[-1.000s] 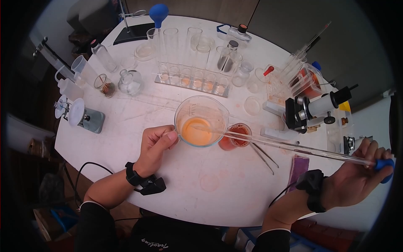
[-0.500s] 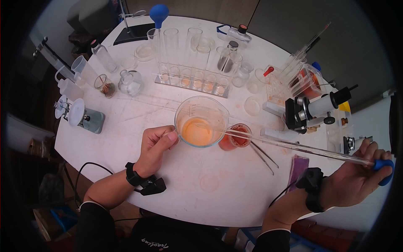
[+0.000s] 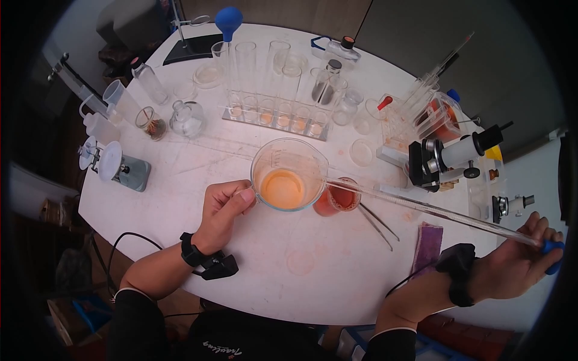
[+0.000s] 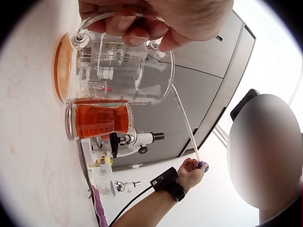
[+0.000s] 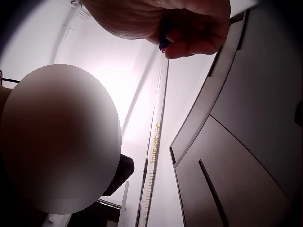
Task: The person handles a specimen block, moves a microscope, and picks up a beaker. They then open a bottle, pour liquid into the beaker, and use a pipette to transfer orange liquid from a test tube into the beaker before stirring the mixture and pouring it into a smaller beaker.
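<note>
My left hand grips the handle of a glass measuring cup with a shallow layer of orange liquid in it. In the left wrist view the cup stands upright on the table, fingers wrapped round its handle. Far out to the right, my right hand holds the top of a long graduated glass pipette, at its blue rubber bulb. The pipette slants down leftward to the cup's rim. Beside the cup stands a small beaker of red liquid, which the pipette crosses over in the head view.
Tweezers and a purple cloth lie to the right. Behind the cup is a rack of large test tubes. A microscope stands at right, a balance at left, with a round flask and bottles behind it.
My right hand has shifted slightly outward and toward me, lowering the bulb end in the head view. Less of the pipette reaches into the cup. My left hand and the cup stay put.
</note>
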The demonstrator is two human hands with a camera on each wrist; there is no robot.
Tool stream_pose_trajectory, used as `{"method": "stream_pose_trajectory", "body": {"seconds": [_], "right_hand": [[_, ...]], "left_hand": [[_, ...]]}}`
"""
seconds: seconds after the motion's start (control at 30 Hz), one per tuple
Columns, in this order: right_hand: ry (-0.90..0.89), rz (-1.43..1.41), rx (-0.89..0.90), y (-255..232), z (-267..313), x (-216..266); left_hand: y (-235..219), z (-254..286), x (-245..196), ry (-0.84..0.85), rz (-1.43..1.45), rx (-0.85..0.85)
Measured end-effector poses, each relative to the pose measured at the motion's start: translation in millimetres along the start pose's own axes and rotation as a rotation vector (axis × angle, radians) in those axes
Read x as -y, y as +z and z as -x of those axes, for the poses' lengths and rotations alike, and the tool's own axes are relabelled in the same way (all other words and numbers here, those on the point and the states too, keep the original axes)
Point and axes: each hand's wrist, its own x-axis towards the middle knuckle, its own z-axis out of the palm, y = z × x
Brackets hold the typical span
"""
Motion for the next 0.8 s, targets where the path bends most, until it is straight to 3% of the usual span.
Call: {"method": "stream_pose_trajectory", "body": {"seconds": [0.13,0.3,0.47,0.8], "right_hand": [[-0.017,0.017,-0.057,-5,-3,1],[0.019,-0.078,0.13,-15,-6,-4],[0.015,-0.079,0.155,-14,-5,-5],[-0.032,0.105,-0.108,-22,-11,11]], "left_hand": [[0,0,1,0.004,-0.003,-0.002],[1,0,0,-0.007,0.004,-0.006],[0,0,0,-0.009,0.007,-0.004],[0,0,0,0.001,-0.003,0.002]]}}
